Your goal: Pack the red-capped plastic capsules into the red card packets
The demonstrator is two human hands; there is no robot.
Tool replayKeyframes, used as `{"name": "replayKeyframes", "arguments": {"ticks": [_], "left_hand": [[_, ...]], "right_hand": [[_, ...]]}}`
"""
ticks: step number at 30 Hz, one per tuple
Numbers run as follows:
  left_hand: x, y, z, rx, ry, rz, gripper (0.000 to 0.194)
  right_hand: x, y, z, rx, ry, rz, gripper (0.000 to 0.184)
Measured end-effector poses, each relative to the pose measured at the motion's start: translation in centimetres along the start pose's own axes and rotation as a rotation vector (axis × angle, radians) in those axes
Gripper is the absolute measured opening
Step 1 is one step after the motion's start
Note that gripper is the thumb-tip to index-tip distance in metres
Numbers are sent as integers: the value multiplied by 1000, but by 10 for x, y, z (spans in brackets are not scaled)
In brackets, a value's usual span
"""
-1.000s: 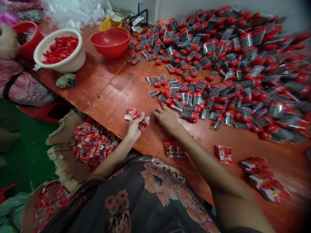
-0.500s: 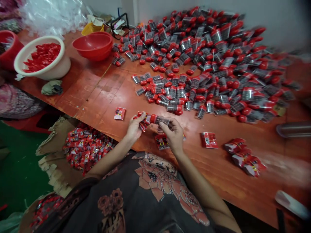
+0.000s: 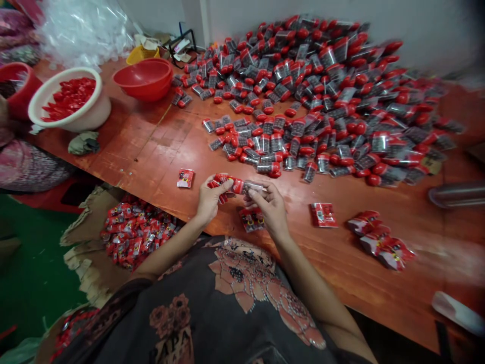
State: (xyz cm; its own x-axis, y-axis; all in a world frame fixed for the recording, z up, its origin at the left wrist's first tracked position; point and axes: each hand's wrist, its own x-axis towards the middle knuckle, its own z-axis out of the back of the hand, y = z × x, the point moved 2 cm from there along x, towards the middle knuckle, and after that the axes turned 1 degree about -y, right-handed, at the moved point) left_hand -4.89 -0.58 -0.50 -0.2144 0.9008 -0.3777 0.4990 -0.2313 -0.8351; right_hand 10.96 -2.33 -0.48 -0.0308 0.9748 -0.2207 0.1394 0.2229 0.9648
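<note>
Printed letters [image 3: 175,340] reading "PAPA" stood on the front of the dark floral shirt [image 3: 227,298]. The print on the red sachets [image 3: 185,178] and clear tubes [image 3: 308,172] was too small to read

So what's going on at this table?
A person's left hand grips small red packets, while the right hand holds a clear red-capped tube right beside them. Many more tubes lie heaped on the orange-red wooden table, and a torn cardboard box of red packets sits below its edge.
</note>
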Motion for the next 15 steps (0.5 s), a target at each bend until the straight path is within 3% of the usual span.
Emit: {"name": "replayKeyframes", "arguments": {"ticks": [8, 15], "left_hand": [[-1, -13, 1, 197, 81, -76, 42], [1, -20, 2, 238, 106, -102, 37]], "right_hand": [[-12, -2, -3, -32, -78, 118, 28], [-14, -11, -5, 55, -55, 72, 29]]}}
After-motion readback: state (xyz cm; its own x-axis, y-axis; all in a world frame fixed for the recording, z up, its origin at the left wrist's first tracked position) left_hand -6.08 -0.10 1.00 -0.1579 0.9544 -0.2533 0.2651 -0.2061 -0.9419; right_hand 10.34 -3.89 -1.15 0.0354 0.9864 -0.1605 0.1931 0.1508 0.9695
